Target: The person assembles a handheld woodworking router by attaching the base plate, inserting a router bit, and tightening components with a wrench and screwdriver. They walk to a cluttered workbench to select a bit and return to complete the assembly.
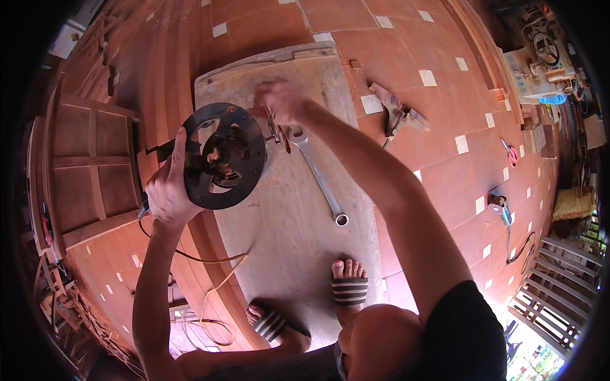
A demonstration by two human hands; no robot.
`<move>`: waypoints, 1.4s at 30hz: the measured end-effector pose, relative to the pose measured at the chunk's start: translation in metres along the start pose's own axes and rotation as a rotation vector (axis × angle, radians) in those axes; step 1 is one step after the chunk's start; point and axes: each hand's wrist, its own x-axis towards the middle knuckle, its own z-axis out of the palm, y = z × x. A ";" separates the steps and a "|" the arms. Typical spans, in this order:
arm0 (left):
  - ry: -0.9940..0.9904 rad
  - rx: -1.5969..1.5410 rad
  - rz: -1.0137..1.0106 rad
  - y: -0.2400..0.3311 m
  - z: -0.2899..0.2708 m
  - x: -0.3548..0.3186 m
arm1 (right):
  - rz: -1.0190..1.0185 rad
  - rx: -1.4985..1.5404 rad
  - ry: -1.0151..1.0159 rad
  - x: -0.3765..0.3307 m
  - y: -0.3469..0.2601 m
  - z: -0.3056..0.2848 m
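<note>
A router with a round black base plate is tipped so its base faces up toward me. My left hand grips it from the left side, with one finger stretched up along the plate's rim. My right hand is just beyond the router's far right edge, smeared by motion, so its fingers are unclear. Small metal parts show between that hand and the router. A large combination wrench lies on the wooden board, to the right of the router.
A cord runs down from the router's left side. On the tiled floor at right lie a wooden clamp-like piece, red-handled scissors and a corded power tool. A panelled wooden frame stands at left. My sandalled feet are on the board.
</note>
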 end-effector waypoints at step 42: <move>-0.015 -0.020 -0.043 0.000 -0.003 -0.008 | 0.834 0.796 0.021 -0.145 -0.103 -0.047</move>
